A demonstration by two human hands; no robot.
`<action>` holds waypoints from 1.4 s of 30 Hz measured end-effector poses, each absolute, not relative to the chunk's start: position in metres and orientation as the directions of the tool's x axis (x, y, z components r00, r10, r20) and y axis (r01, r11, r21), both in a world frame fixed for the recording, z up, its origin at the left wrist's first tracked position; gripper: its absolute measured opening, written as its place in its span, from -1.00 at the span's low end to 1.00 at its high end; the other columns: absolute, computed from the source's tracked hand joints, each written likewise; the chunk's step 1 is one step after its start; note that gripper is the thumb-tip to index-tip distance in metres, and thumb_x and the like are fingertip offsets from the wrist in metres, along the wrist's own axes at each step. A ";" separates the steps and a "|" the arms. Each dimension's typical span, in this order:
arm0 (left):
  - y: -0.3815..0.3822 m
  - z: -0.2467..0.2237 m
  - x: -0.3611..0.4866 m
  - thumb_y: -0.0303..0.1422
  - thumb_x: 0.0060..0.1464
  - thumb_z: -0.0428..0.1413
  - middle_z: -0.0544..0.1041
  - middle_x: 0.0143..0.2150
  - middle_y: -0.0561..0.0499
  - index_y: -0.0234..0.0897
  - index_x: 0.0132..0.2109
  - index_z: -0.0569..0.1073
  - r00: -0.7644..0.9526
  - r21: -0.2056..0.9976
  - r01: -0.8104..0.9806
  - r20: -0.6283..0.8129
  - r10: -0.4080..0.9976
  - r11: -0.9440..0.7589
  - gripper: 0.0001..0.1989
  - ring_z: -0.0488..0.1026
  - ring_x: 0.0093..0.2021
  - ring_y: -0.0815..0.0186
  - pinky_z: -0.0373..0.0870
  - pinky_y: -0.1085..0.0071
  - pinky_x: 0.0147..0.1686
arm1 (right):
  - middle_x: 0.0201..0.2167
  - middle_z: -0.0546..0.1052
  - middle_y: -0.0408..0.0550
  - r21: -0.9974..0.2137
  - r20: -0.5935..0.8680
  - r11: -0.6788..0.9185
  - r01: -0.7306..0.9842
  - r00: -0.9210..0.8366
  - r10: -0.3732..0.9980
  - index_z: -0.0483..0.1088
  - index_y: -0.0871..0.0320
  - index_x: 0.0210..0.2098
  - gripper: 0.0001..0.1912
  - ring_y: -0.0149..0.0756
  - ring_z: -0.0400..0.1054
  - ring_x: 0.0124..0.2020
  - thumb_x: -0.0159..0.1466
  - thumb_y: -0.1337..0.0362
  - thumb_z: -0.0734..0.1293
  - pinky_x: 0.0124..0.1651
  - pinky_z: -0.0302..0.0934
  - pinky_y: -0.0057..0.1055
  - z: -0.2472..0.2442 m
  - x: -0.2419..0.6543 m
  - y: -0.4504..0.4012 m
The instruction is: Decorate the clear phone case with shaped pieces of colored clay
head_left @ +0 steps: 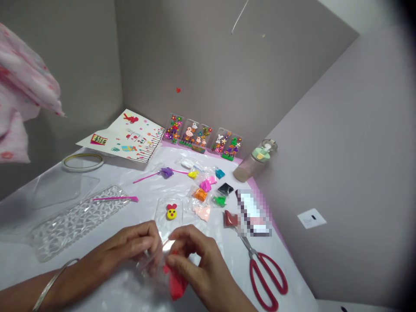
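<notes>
Near the front of the table, my left hand is closed on a clear plastic bag, its fingers bent and partly blurred. My right hand pinches red clay between thumb and fingers, at the bag's right side. Whether the clay is fully out of the bag cannot be made out. Just beyond both hands lies a clear phone case bearing a yellow clay face with a red top. Small bags of coloured clay, among them orange and green, lie behind it.
Red-handled scissors lie at the right, near a blurred-out phone. A clear textured tray with a pink tool is at the left. Decorated cases lean on the wall, between an open notebook and a bottle.
</notes>
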State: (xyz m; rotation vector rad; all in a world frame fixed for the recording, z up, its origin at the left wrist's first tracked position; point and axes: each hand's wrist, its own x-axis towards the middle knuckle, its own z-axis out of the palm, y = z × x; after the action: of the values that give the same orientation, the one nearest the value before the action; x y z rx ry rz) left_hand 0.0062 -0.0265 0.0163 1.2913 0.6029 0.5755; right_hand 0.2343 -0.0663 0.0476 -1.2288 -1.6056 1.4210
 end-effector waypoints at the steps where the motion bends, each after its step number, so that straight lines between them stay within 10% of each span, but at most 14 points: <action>1: -0.026 0.014 0.007 0.10 0.32 0.06 0.50 -0.27 0.03 -0.21 -0.18 0.47 0.712 0.983 -0.055 -0.085 0.697 0.176 -0.56 0.44 -0.26 0.24 0.41 0.32 -0.16 | -0.44 0.49 -0.22 -0.978 -0.094 -0.026 0.208 -0.323 0.942 0.49 0.07 -0.08 -0.82 -0.39 0.38 -0.42 0.31 0.31 0.43 -0.36 0.22 -0.49 0.045 0.234 -0.065; 10: -0.031 -0.006 0.011 -0.01 0.32 0.11 0.47 -0.41 0.09 -0.23 -0.31 0.51 0.669 0.990 0.137 -0.059 0.741 -0.045 -0.60 0.35 -0.38 0.33 0.28 0.45 -0.33 | -0.31 0.54 -0.20 -0.933 -0.166 0.007 0.359 -0.447 0.879 0.37 -0.06 0.24 -0.46 -0.33 0.45 -0.28 0.30 0.34 0.44 -0.15 0.31 -0.41 0.045 0.241 -0.062; 23: -0.030 -0.006 0.015 -0.03 0.32 0.10 0.57 -0.31 0.05 -0.20 -0.26 0.54 0.629 0.967 0.220 -0.041 0.776 -0.127 -0.64 0.47 -0.28 0.26 0.35 0.44 -0.24 | -0.37 0.56 -0.22 -0.813 -0.165 0.169 0.557 -0.499 0.851 0.48 -0.13 0.16 -0.50 -0.31 0.41 -0.34 0.25 0.35 0.49 -0.20 0.31 -0.43 0.055 0.264 -0.053; 34: -0.029 -0.011 0.015 -0.41 0.27 0.21 0.54 -0.08 0.03 -0.12 -0.14 0.49 0.779 0.770 0.291 0.154 0.608 -0.567 -0.93 0.41 -0.05 0.18 0.32 0.37 -0.06 | -0.39 0.60 -0.11 -0.606 -0.210 0.199 0.770 -0.397 0.893 0.52 0.10 -0.33 -0.83 -0.27 0.45 -0.34 0.27 0.49 0.35 -0.24 0.26 -0.38 0.062 0.318 -0.044; 42: -0.023 -0.016 0.010 -0.34 0.42 0.03 0.53 -0.06 -0.02 -0.14 -0.05 0.47 0.705 0.734 0.346 0.208 0.678 -0.585 -0.88 0.43 -0.06 0.18 0.33 0.36 -0.04 | -0.42 0.62 -0.18 -0.751 -0.190 0.108 0.652 -0.370 0.909 0.47 0.06 -0.22 -0.89 -0.29 0.49 -0.34 0.38 0.39 0.33 -0.16 0.30 -0.34 0.065 0.297 -0.039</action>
State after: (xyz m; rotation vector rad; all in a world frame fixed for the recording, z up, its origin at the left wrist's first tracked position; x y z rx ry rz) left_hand 0.0102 -0.0232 -0.0159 2.2260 0.7766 0.6274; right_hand 0.2973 -0.0392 0.0648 -1.5325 -2.0728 1.1313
